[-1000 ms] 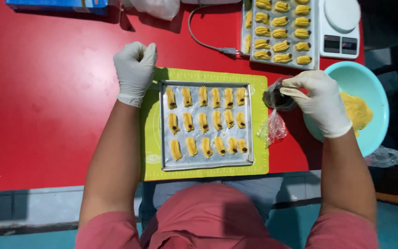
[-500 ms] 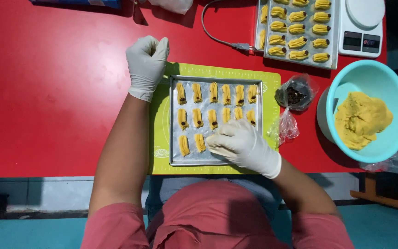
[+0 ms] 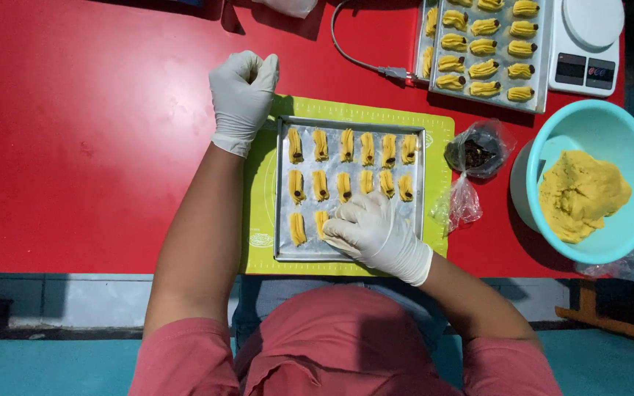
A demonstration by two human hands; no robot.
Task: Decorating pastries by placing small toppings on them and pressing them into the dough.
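Right hand: the gloved right hand [image 3: 377,233] lies on the baking tray [image 3: 282,183], fingers curled together and pressed down on the front row of yellow ridged cookies [image 3: 346,144]; what the fingertips pinch cannot be seen.
Left hand: the gloved left hand [image 3: 242,94] is a loose fist, fingers closed on nothing visible, at the tray's far left corner, over the green mat [image 3: 258,213].
Tray: centred on the mat, near the red table's [image 3: 82,147] front edge.
Change: the right hand sits a little further left along the front row than half a second ago; the left is unmoved.
Hidden: the right hand covers most of the front row; the second tray [image 3: 478,44] is cut off at the far edge.
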